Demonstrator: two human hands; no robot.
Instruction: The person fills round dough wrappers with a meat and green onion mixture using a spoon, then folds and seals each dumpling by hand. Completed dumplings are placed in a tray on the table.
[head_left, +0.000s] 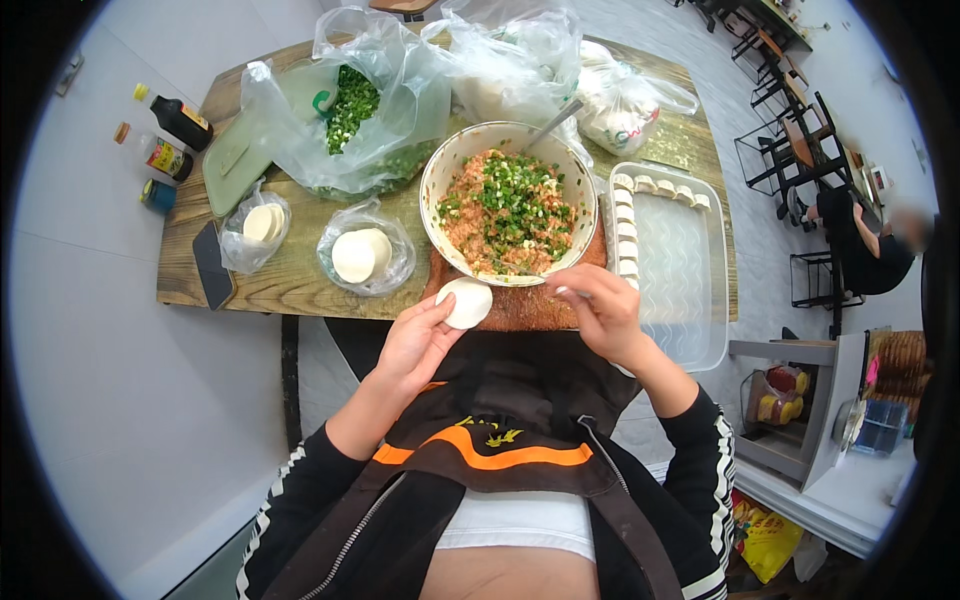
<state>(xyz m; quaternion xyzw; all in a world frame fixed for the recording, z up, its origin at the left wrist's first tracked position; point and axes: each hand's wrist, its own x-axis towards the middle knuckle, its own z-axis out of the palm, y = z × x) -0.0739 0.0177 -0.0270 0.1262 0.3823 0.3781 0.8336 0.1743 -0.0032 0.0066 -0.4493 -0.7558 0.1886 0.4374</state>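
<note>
My left hand (420, 337) pinches a round white dough wrapper (465, 303) just below the rim of a white bowl. In my right hand (602, 306) is the handle of a thin metal utensil (513, 267), whose far end lies in the filling. The bowl (430, 225) holds orange-pink minced filling (463, 191) topped with chopped green onions (517, 191); a metal spoon handle (553, 124) leans on its back rim. To the right, folded dumplings (625, 229) line the left and back sides of a clear plastic tray (675, 285). Stacked wrappers (360, 256) sit in an open plastic bag on the left.
A smaller bag of wrappers (261, 223), a dark phone (213, 266) and a green lid (229, 161) lie at left. Bottles (180, 120) stand beyond. Behind the bowl are a bag of chopped greens (352, 112) and another knotted bag (619, 112). A person (862, 240) sits far right.
</note>
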